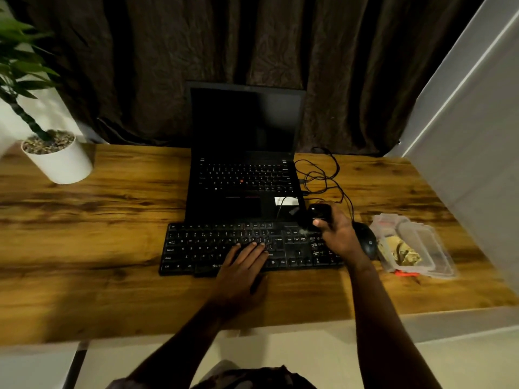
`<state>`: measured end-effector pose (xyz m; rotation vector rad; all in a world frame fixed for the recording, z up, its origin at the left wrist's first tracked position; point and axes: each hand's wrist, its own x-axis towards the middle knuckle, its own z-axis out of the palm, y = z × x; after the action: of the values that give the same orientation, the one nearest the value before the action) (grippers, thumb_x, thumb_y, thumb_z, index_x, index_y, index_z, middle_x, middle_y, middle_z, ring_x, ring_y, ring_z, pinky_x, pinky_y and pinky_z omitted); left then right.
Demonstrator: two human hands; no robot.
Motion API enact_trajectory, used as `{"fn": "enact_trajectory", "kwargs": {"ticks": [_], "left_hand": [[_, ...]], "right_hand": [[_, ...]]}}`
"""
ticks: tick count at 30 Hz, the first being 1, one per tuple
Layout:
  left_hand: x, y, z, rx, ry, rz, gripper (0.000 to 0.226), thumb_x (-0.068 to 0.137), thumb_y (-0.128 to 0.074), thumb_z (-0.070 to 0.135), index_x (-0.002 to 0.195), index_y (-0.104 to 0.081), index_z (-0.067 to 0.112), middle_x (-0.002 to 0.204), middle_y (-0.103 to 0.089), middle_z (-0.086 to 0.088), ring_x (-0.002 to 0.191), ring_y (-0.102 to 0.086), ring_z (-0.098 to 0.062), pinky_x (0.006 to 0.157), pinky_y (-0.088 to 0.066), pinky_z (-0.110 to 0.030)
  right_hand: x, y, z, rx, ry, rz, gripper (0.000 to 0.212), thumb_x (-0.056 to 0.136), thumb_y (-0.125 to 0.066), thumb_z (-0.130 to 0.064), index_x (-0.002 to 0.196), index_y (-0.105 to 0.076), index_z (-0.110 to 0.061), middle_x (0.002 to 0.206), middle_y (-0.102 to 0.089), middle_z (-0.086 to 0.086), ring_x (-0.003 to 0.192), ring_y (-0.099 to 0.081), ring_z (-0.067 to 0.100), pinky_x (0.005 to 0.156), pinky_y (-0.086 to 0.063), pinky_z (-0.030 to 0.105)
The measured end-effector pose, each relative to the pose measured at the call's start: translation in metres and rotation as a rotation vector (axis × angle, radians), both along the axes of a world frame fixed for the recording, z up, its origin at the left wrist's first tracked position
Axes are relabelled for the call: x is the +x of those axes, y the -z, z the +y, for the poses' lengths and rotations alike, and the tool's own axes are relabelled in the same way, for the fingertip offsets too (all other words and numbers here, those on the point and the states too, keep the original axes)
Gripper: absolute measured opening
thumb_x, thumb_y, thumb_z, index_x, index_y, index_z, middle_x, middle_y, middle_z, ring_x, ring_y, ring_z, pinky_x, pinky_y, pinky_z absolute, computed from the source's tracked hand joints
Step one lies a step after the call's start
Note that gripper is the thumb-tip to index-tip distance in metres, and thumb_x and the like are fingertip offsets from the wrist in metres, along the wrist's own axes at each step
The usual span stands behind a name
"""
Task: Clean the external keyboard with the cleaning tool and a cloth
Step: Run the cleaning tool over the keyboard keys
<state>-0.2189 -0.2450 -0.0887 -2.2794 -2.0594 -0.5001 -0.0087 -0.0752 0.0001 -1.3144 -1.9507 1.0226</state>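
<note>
The keyboard (213,248) lies on the desk (112,220), just near of the open laptop (244,175). The left hand (241,265) rests flat on its middle keys, fingers straight and close together. The right hand (338,234) grips a black tool (318,213) over the keyboard's far right corner. A mouse (366,242) sits just right of the keyboard, with a clear box (415,245) beyond it and a pot (60,161) at far left.

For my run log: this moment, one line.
left hand rests on keyboard | right hand grips cleaning tool at its right end
</note>
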Motion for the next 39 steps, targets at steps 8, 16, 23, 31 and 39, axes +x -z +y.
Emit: {"fn": "enact_trajectory", "kwargs": {"ticks": [8, 16, 23, 31, 39], "left_hand": [[0.000, 0.001, 0.001, 0.001, -0.005, 0.011, 0.055, 0.097, -0.039, 0.052, 0.140, -0.051, 0.020, 0.148, -0.052, -0.003, 0.139, -0.044, -0.019, 0.116, -0.017, -0.046], [-0.003, 0.001, 0.005, -0.007, 0.000, 0.059, 0.053, 0.095, -0.039, 0.051, 0.135, -0.058, 0.020, 0.142, -0.058, -0.002, 0.133, -0.052, -0.020, 0.115, -0.018, -0.045], [-0.006, 0.005, 0.007, -0.025, 0.010, 0.098, 0.055, 0.095, -0.039, 0.051, 0.136, -0.058, 0.020, 0.145, -0.056, -0.002, 0.135, -0.050, -0.019, 0.116, -0.018, -0.045], [-0.004, 0.002, 0.004, -0.003, 0.006, 0.054, 0.056, 0.098, -0.034, 0.050, 0.138, -0.056, 0.019, 0.148, -0.053, -0.003, 0.137, -0.047, -0.020, 0.115, -0.020, -0.046], [-0.005, 0.007, 0.007, 0.001, 0.019, 0.054, 0.056, 0.099, -0.032, 0.050, 0.136, -0.058, 0.018, 0.145, -0.055, -0.004, 0.135, -0.050, -0.021, 0.115, -0.020, -0.045]], "right_hand": [[-0.011, -0.003, -0.008, -0.008, -0.068, 0.067, 0.035, 0.095, -0.056, -0.001, 0.122, -0.047, -0.023, 0.109, -0.055, -0.004, 0.100, -0.058, 0.014, 0.072, -0.057, 0.024], [0.031, 0.009, 0.006, 0.005, 0.126, 0.012, 0.056, 0.096, -0.059, -0.012, 0.146, -0.036, -0.017, 0.121, -0.054, 0.009, 0.109, -0.057, 0.029, 0.076, -0.052, 0.025], [0.001, 0.005, -0.009, -0.003, 0.001, 0.004, 0.040, 0.097, -0.056, -0.010, 0.132, -0.042, -0.024, 0.113, -0.058, 0.003, 0.100, -0.062, 0.027, 0.071, -0.059, 0.040], [0.046, 0.012, 0.002, -0.007, 0.204, 0.092, 0.059, 0.096, -0.058, -0.018, 0.147, -0.030, -0.009, 0.130, -0.054, 0.016, 0.119, -0.054, 0.033, 0.088, -0.054, 0.037], [0.015, 0.016, -0.010, -0.024, 0.107, 0.056, 0.047, 0.096, -0.055, -0.002, 0.139, -0.039, -0.015, 0.107, -0.056, -0.003, 0.094, -0.056, 0.012, 0.070, -0.048, 0.007]]}}
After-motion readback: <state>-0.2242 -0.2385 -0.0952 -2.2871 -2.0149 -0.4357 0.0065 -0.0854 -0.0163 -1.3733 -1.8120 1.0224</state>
